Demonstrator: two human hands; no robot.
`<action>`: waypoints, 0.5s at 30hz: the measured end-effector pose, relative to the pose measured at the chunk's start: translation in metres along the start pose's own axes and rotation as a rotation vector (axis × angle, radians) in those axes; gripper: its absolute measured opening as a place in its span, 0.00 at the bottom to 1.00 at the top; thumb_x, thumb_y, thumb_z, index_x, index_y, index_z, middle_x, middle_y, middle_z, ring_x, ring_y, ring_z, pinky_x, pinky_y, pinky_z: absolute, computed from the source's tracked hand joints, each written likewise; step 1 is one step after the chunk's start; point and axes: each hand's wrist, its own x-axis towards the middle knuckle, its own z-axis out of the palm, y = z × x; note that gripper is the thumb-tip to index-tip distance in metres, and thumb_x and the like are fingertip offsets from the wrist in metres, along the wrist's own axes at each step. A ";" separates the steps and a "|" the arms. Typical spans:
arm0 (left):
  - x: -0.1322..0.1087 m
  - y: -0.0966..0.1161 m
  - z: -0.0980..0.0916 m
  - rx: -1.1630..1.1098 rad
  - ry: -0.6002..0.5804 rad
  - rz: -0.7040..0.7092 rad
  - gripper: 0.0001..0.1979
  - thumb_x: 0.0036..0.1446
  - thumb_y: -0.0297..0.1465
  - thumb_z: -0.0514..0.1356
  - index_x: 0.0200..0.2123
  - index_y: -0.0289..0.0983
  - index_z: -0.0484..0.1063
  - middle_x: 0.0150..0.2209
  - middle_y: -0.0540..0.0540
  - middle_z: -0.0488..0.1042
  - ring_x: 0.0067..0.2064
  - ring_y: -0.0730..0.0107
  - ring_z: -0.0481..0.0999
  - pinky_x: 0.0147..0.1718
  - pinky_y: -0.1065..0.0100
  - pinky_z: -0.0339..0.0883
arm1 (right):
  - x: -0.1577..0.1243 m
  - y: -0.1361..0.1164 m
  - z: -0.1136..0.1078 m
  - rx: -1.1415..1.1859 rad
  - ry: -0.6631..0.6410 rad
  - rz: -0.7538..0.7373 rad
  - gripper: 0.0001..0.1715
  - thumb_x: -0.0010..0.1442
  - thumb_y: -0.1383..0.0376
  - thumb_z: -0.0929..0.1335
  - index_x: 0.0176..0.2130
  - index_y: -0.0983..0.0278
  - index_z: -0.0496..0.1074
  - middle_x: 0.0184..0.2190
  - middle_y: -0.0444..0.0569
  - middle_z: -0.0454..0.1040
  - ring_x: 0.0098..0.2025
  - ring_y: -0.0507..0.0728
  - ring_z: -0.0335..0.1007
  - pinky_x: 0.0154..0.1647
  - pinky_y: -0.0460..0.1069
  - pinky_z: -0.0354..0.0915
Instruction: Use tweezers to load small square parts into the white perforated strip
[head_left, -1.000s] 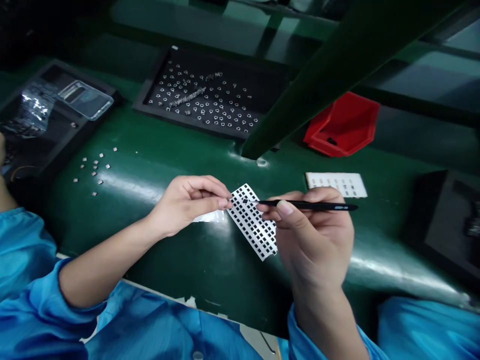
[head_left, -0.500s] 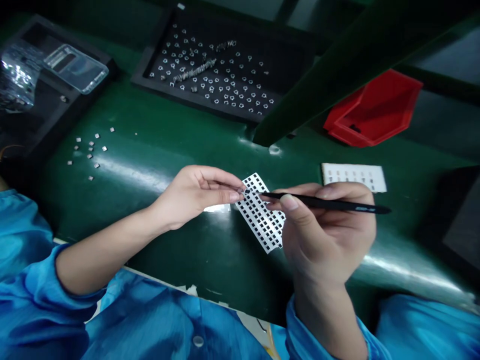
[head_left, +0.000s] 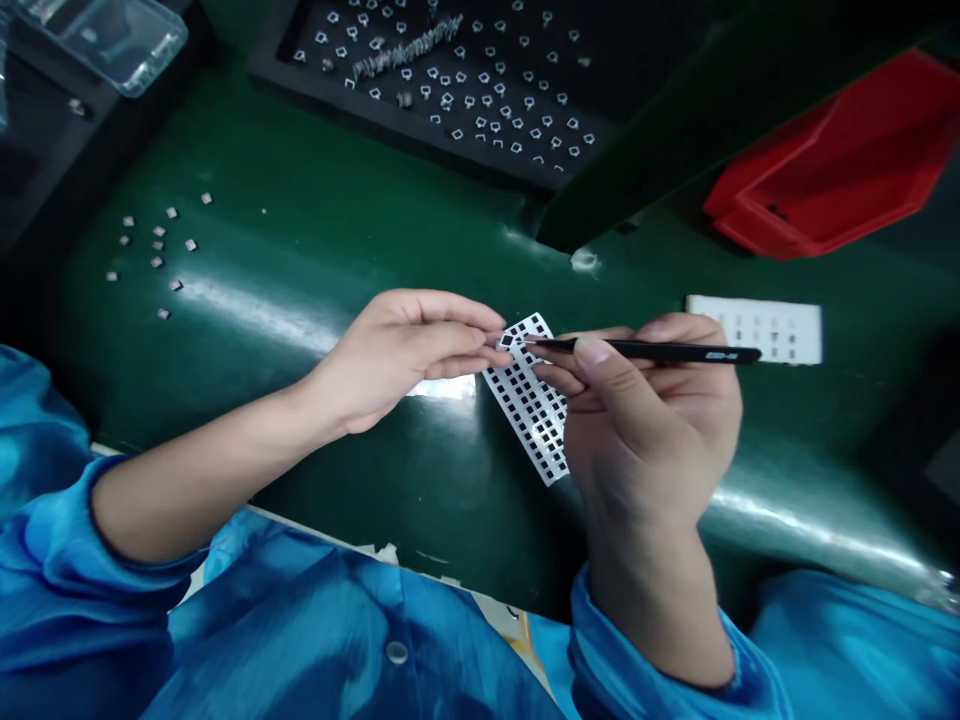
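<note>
My left hand (head_left: 409, 350) has its fingers closed, with a small square part (head_left: 507, 341) at the fingertips; the part shows a dark face with a pale rim. In my right hand (head_left: 649, 410) is a pair of black tweezers (head_left: 660, 351), held nearly level with the tips pointing left at the small part. I cannot tell whether the tips touch it. Below both hands lies a white sheet with rows of black squares (head_left: 531, 400), its right side partly hidden by my right hand. A shiny clear piece (head_left: 448, 386) shows under my left fingers.
Several small square parts (head_left: 158, 245) lie loose at left on the green table (head_left: 315, 480). A black tray (head_left: 450, 140) of small metal frames is at the back. A dark green post (head_left: 645, 160), a red bin (head_left: 832, 170) and a white block (head_left: 799, 330) stand at right.
My view has shifted, so the tray and bin appear higher. At my left fingertips the small part now shows its square face. The tweezers stay in my right hand, tips close to it.
</note>
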 end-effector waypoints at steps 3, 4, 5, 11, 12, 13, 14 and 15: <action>0.001 0.000 0.000 0.000 0.007 0.010 0.05 0.65 0.20 0.68 0.39 0.32 0.85 0.38 0.45 0.88 0.46 0.60 0.91 0.57 0.57 0.84 | 0.000 -0.004 0.000 0.029 0.003 0.009 0.22 0.63 0.60 0.81 0.45 0.50 0.67 0.39 0.40 0.85 0.45 0.63 0.90 0.45 0.57 0.87; 0.001 0.000 0.001 0.004 0.012 0.013 0.05 0.65 0.20 0.67 0.39 0.32 0.85 0.37 0.46 0.88 0.45 0.61 0.91 0.57 0.58 0.85 | 0.001 -0.005 0.001 0.048 -0.002 0.015 0.23 0.63 0.61 0.81 0.45 0.50 0.67 0.38 0.40 0.85 0.44 0.63 0.90 0.44 0.57 0.86; 0.001 0.000 0.001 0.012 0.018 0.015 0.05 0.65 0.20 0.67 0.39 0.32 0.85 0.37 0.46 0.88 0.45 0.61 0.91 0.56 0.58 0.85 | 0.001 -0.006 0.001 0.068 -0.009 0.020 0.22 0.62 0.62 0.82 0.44 0.50 0.68 0.38 0.40 0.85 0.44 0.63 0.90 0.43 0.57 0.86; 0.000 0.003 0.003 0.071 0.043 0.000 0.05 0.65 0.20 0.68 0.36 0.33 0.84 0.36 0.46 0.87 0.42 0.61 0.91 0.52 0.59 0.86 | 0.009 0.000 -0.001 0.196 -0.111 -0.016 0.20 0.63 0.64 0.81 0.44 0.53 0.70 0.35 0.40 0.86 0.41 0.60 0.90 0.36 0.51 0.85; 0.000 0.003 0.004 0.072 0.043 -0.003 0.06 0.65 0.20 0.68 0.36 0.33 0.84 0.35 0.46 0.87 0.42 0.61 0.91 0.52 0.60 0.87 | 0.009 0.001 -0.001 0.212 -0.127 -0.014 0.19 0.63 0.65 0.81 0.44 0.54 0.70 0.36 0.40 0.86 0.40 0.60 0.90 0.36 0.50 0.85; 0.000 0.003 0.004 0.071 0.041 -0.006 0.06 0.65 0.20 0.67 0.36 0.33 0.84 0.35 0.47 0.87 0.42 0.61 0.91 0.51 0.60 0.86 | 0.009 0.002 -0.001 0.221 -0.137 -0.007 0.19 0.63 0.65 0.81 0.44 0.54 0.71 0.36 0.40 0.86 0.40 0.59 0.90 0.37 0.50 0.85; 0.000 0.002 0.004 0.069 0.039 -0.008 0.07 0.65 0.20 0.67 0.35 0.34 0.84 0.35 0.47 0.87 0.42 0.62 0.91 0.52 0.60 0.86 | 0.009 0.002 -0.001 0.225 -0.142 -0.001 0.19 0.63 0.66 0.81 0.44 0.54 0.71 0.36 0.40 0.86 0.40 0.59 0.90 0.37 0.50 0.86; 0.000 0.002 0.004 0.066 0.037 -0.008 0.07 0.65 0.20 0.67 0.35 0.34 0.84 0.35 0.47 0.86 0.42 0.62 0.91 0.52 0.61 0.86 | 0.009 0.003 -0.001 0.227 -0.141 0.004 0.19 0.63 0.66 0.82 0.44 0.54 0.71 0.36 0.39 0.86 0.40 0.60 0.90 0.38 0.51 0.86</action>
